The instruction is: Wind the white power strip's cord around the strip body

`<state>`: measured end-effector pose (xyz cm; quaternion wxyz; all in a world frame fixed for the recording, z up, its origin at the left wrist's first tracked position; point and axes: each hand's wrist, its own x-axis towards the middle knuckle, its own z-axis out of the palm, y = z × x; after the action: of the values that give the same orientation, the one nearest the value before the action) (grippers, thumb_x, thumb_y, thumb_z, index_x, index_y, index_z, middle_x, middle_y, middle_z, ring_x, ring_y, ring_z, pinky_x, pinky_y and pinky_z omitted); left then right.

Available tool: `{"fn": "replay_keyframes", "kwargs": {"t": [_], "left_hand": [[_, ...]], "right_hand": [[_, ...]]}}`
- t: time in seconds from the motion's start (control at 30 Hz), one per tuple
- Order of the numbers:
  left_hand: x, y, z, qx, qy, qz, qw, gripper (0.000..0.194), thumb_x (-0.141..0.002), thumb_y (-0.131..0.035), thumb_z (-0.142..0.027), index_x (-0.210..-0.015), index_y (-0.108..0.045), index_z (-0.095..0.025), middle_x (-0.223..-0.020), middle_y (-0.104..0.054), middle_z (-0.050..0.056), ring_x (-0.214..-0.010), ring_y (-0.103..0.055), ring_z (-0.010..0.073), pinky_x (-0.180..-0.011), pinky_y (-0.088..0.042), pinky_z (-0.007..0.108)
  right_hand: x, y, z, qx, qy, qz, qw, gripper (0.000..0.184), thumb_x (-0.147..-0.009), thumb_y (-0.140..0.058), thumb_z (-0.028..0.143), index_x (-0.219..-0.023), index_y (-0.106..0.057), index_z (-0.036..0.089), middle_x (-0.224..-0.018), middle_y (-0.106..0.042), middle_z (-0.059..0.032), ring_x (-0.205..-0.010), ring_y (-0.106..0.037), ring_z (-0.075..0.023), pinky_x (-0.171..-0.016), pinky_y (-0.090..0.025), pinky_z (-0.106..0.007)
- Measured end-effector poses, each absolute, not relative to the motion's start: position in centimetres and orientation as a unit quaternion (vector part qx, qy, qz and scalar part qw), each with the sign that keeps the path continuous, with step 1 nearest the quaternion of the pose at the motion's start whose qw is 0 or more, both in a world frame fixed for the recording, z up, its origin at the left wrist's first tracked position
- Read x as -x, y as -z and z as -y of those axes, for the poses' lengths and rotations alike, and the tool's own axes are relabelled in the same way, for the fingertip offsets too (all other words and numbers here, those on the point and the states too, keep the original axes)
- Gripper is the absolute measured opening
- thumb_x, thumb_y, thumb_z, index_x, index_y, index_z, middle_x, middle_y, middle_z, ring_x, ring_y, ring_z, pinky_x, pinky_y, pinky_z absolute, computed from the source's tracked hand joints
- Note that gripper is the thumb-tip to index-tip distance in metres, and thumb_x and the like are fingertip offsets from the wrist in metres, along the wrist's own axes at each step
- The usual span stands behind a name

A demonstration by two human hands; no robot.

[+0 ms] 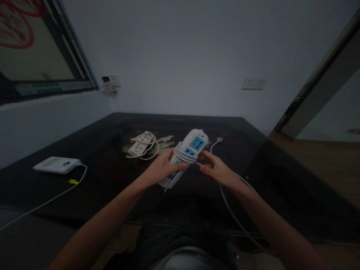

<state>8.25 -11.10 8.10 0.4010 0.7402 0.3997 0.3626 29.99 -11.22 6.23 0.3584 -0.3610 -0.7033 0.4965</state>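
Observation:
A white power strip (pixel 197 142) with blue socket faces is held tilted above the dark table. Several turns of its white cord (pixel 184 153) are wrapped around its middle. My left hand (pixel 164 165) grips the lower left side of the strip, thumb across the front near the coils. At the strip's right edge my right hand (pixel 215 168) has its fingers curled at the cord, where the coils leave the strip. From there the loose cord hangs below the table's front edge, and its plug end (pixel 219 140) lies on the table.
Another white power strip (pixel 142 144), wound in its own cord, lies on the dark table (pixel 180 122) to the left. Farther left are a white device (pixel 57 165) with a cable and a yellow tag (pixel 73 182). Wall sockets (pixel 254 83) are behind.

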Motion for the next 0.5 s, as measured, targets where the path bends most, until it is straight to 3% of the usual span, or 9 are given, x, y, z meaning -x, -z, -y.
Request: {"fn": "replay_keyframes", "kwargs": {"t": [0.17,0.27,0.37,0.5], "left_hand": [[-8.6,-7.9,11.1,-0.747,-0.353,-0.427,0.368,0.055,-0.072,-0.070,-0.035,-0.120,-0.054,-0.015,-0.116,-0.064,0.010,-0.104,-0.060,0.0252,-0.093,-0.044,0.040],[-8.8,-7.9,11.2,-0.754,-0.335,-0.445,0.348,0.055,-0.071,-0.071,-0.034,-0.119,-0.054,-0.014,-0.116,-0.063,0.010,-0.104,-0.059,0.0254,-0.093,-0.044,0.040],[-9.1,-7.9,11.2,-0.755,-0.340,-0.439,0.349,0.053,-0.072,-0.070,-0.036,-0.118,-0.054,-0.015,-0.117,-0.062,0.011,-0.106,-0.058,0.0261,-0.095,-0.043,0.041],[-9.0,-7.9,11.0,-0.747,-0.343,-0.405,0.401,0.061,-0.072,-0.071,-0.039,-0.124,-0.049,-0.016,-0.121,-0.060,0.011,-0.109,-0.057,0.0266,-0.096,-0.042,0.043]], "right_hand": [[-28.4,-5.8,10.3,0.372,-0.484,0.687,0.393,0.055,-0.072,-0.068,0.049,-0.115,-0.058,0.016,-0.106,-0.065,-0.0110,-0.055,-0.052,-0.0085,-0.043,-0.041,-0.021],[-28.3,-5.6,9.8,0.368,-0.476,0.687,0.406,0.041,-0.073,-0.069,0.045,-0.101,-0.065,0.016,-0.100,-0.069,-0.0103,-0.076,-0.063,-0.0184,-0.063,-0.052,-0.032],[-28.3,-5.4,9.5,0.360,-0.475,0.675,0.435,0.039,-0.071,-0.071,0.044,-0.098,-0.067,0.015,-0.103,-0.071,-0.0103,-0.094,-0.065,-0.0247,-0.087,-0.049,-0.042],[-28.3,-5.3,9.5,0.369,-0.468,0.654,0.466,0.042,-0.069,-0.071,0.045,-0.097,-0.067,0.014,-0.105,-0.071,-0.0112,-0.099,-0.064,-0.0260,-0.093,-0.045,-0.043]]}}
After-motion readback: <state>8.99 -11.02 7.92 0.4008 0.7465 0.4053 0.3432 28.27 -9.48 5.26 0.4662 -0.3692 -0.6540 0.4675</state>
